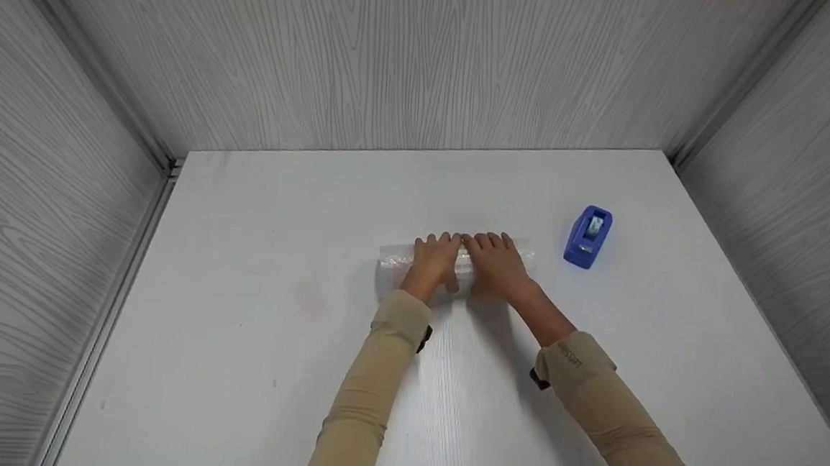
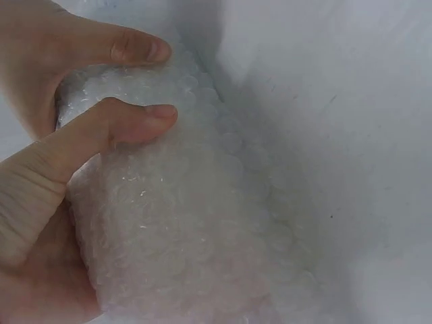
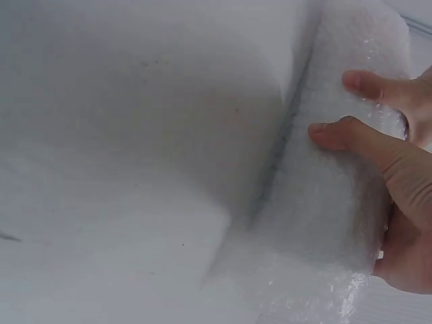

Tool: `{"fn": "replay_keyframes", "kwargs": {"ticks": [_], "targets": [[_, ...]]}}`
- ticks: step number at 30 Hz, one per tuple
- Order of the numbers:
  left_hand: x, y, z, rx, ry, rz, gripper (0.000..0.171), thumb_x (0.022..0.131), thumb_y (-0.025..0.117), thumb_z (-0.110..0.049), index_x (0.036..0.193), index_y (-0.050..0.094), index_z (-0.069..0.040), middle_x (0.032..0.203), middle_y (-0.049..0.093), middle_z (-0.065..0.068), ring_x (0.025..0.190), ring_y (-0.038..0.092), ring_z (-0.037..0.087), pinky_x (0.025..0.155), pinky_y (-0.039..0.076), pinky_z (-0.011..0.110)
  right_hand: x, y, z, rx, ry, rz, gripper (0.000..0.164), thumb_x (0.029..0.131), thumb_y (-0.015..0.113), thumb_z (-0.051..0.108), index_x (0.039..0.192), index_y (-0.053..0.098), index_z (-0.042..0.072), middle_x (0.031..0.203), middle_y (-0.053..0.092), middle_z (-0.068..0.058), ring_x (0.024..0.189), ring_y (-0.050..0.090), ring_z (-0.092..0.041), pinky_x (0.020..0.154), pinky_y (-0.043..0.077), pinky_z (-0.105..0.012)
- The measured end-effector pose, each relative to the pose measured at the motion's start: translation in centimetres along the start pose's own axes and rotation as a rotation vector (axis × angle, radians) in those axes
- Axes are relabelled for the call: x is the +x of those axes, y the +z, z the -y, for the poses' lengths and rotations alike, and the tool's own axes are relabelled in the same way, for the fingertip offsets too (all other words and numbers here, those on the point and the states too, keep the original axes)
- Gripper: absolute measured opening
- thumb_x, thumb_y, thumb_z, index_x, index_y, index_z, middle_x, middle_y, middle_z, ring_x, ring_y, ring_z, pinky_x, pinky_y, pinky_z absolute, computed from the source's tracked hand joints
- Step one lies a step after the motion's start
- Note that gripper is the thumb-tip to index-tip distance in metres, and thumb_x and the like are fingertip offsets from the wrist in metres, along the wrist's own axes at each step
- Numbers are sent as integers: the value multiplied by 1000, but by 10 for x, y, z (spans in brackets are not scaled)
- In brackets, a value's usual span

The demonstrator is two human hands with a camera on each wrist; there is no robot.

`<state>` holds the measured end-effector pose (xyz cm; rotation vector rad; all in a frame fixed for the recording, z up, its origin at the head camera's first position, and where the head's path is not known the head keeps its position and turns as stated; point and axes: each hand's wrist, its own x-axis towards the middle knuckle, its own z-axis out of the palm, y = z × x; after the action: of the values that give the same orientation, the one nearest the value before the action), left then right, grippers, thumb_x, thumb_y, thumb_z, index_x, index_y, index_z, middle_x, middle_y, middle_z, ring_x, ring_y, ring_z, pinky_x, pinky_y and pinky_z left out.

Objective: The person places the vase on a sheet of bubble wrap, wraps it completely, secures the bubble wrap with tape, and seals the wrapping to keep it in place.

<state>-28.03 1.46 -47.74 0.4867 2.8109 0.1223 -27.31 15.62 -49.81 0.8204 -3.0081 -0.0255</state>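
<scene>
A bundle rolled in clear bubble wrap (image 1: pixel 393 262) lies crosswise on the white table; what is inside it is hidden. My left hand (image 1: pixel 436 262) grips it left of its middle, thumb on the near side and fingers over the far side. Close beside it, my right hand (image 1: pixel 496 267) holds the roll the same way. In the left wrist view both thumbs press on the bubble wrap (image 2: pixel 182 216), the left thumb nearer the camera. A thin loose end of wrap (image 3: pixel 304 287) sticks out past the roll in the right wrist view.
A blue tape dispenser (image 1: pixel 588 236) with a roll of tape stands on the table (image 1: pixel 237 308), to the right of the bundle. Grey wood-grain panels (image 1: pixel 411 67) rise at the back and on both sides of the table.
</scene>
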Motion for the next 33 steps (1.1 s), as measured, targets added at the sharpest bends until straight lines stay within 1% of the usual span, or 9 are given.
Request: {"fn": "replay_keyframes", "kwargs": {"ticks": [5,7,11,13,15,18,22,28,33], "targets": [[-3,9,-2,94,-27,-84,91,66,81,-37,139,33,-10,130,43,10,117,40,29,97,31,48,1,5,1,-35,-24,-85,90,60,85,32,133,40,5,120,50,-16,111,45,-35,95,32,-52],[-5,16,-6,175,-53,-144,84,73,77,-33,140,31,-10,133,41,12,123,36,30,100,28,49,2,6,0,-35,-30,-81,89,60,85,33,132,41,5,120,50,-16,110,46,-35,94,33,-52],[-8,34,-19,315,-104,-266,59,91,56,-18,142,29,-8,139,35,12,130,28,28,104,21,50,5,4,-4,-14,-22,-29,90,60,85,35,132,41,5,123,50,-16,112,46,-35,94,33,-52],[-7,41,-24,347,-137,-319,51,94,50,-14,141,30,-9,138,37,10,129,30,26,104,21,49,8,2,-6,5,-21,22,92,60,85,37,134,40,5,125,48,-16,114,44,-36,95,32,-52],[-5,44,-27,367,-168,-345,52,93,53,-16,140,32,-10,134,39,8,126,32,24,104,22,48,10,-1,-8,20,-22,68,93,61,84,37,135,38,5,127,47,-17,115,43,-36,96,31,-52],[-1,41,-28,352,-181,-338,57,88,60,-19,138,33,-10,131,41,6,123,34,22,103,23,48,11,-6,-8,41,6,114,93,64,83,36,138,35,6,130,44,-17,120,39,-36,100,26,-53],[3,31,-24,268,-136,-292,57,87,61,-16,137,34,-9,128,43,6,121,36,22,102,24,48,10,-5,-3,2,61,94,91,67,81,32,140,32,5,135,39,-19,125,34,-36,102,21,-55],[5,16,-14,171,-81,-266,49,88,61,-16,132,42,-8,122,50,7,116,44,23,100,28,48,9,10,1,-108,46,-61,93,64,82,36,137,34,5,130,41,-20,122,35,-39,101,23,-54],[6,11,-14,180,-87,-235,49,91,55,-16,136,38,-5,128,46,10,121,40,25,102,26,49,12,15,-6,-143,4,-154,91,60,83,44,132,42,6,119,49,-15,110,45,-33,94,33,-50]]}}
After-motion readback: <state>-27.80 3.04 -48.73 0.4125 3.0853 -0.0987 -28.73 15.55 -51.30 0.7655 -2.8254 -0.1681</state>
